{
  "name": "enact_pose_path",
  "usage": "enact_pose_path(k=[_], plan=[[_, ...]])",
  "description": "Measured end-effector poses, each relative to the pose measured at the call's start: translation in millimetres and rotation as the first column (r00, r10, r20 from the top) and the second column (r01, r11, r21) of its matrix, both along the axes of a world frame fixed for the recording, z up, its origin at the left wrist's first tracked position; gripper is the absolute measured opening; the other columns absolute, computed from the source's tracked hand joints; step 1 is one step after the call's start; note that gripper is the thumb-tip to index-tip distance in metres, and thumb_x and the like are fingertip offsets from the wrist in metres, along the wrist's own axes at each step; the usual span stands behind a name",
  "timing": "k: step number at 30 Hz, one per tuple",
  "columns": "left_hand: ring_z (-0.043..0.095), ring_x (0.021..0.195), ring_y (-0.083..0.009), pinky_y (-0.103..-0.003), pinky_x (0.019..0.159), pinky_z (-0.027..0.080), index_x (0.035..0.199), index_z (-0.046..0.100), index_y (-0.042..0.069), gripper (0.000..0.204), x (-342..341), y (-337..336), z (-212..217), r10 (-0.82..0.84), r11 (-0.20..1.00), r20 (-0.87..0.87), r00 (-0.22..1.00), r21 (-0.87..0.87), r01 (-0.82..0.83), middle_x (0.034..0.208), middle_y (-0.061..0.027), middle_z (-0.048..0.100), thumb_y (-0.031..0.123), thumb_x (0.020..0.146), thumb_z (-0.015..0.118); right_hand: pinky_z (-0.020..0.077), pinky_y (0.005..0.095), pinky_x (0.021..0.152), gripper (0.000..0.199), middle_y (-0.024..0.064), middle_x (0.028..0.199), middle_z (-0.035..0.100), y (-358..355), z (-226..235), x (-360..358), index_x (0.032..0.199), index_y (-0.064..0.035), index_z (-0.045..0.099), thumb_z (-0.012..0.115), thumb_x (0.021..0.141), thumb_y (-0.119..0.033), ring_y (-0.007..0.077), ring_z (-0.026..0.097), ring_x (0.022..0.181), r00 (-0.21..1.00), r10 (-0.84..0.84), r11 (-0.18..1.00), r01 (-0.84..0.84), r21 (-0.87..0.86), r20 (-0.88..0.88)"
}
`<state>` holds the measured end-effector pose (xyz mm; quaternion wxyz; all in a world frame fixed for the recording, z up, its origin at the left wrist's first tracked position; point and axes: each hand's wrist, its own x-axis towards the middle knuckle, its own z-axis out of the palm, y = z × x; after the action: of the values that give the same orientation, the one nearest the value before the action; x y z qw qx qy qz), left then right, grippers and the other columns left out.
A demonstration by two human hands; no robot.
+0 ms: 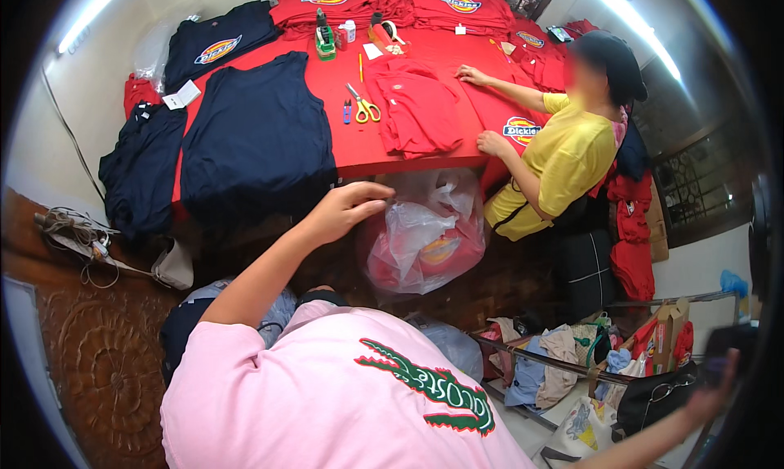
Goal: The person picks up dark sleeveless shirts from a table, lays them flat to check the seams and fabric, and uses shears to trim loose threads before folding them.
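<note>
**At a red table, a left hand is at a clear bag while the right is out by a rack**

In front of the table (347, 148), just below its near edge, a clear plastic bag (408, 240) bulges with red cloth; what supports it is hidden. The person's left hand (355, 201) is at its upper left, fingers extended and close together. Whether the fingertips pinch the film or only pass in front of it, I cannot tell. The right hand (717, 391), blurred near the picture's right rim, is by a dark object (729, 348) — held or merely behind it, I cannot tell. The wearer's pink shirt (327, 387) fills the lower middle and hides the floor there.

Lettering runs beside a green crocodile print (429, 383) on that shirt, upside down in this view. A bright emblem (219, 49) with lettering marks a navy garment; similar ones mark red shirts (327, 8) along the back and show, faintly, through the bag.

A navy tank top (257, 126) covers the table's left part. Yellow-handled scissors (367, 110) and blue snips (347, 111) lie beside a folded red garment (415, 110). On the right, a co-worker (572, 146) in yellow blocks part of the table; lower right, a rack (535, 355) stands cluttered with cloth and bags.
</note>
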<state>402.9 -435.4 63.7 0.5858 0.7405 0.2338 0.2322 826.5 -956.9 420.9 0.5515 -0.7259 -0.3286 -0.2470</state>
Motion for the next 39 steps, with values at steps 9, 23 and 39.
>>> enact_pose_path(k=[9,23,39], plan=[[0.042,0.151,-0.0336,-0.050,0.123,0.032,0.151,0.056,0.007,0.051,10,-20,138,-0.407,0.853,0.336,0.849,0.473,0.222,0.161,-0.0145,0.049,0.034,0.108,0.058,0.0545,0.0383,0.095,0.080,0.0081,0.116,0.069,263,-323,-238,0.130,-0.0023,0.062,0.101,0.062,-0.015,0.0227,0.068,0.106,0.641,0.502,0.720,-0.681,-0.130,-0.581],[0.054,0.142,-0.0235,-0.048,0.123,0.028,0.127,0.073,0.012,0.029,-98,102,93,-0.370,0.896,0.146,0.918,0.319,0.310,0.135,-0.0004,0.071,0.029,0.105,0.065,0.0511,0.0367,0.102,0.082,0.0098,0.125,0.066,428,-375,-362,0.138,-0.0018,0.052,0.094,0.068,-0.009,0.0211,0.066,0.115,0.159,0.524,0.434,-0.895,0.102,-0.837],[0.069,0.122,-0.0237,-0.053,0.121,0.030,0.090,0.070,0.012,0.023,-134,143,61,-0.088,0.991,0.426,0.900,0.126,0.037,0.101,-0.0006,0.078,0.018,0.082,0.091,0.0498,0.0390,0.107,0.093,0.0106,0.135,0.059,527,-348,-450,0.149,-0.0034,0.042,0.090,0.069,-0.005,0.0220,0.062,0.123,0.324,0.631,0.599,-0.781,0.177,-0.705]])
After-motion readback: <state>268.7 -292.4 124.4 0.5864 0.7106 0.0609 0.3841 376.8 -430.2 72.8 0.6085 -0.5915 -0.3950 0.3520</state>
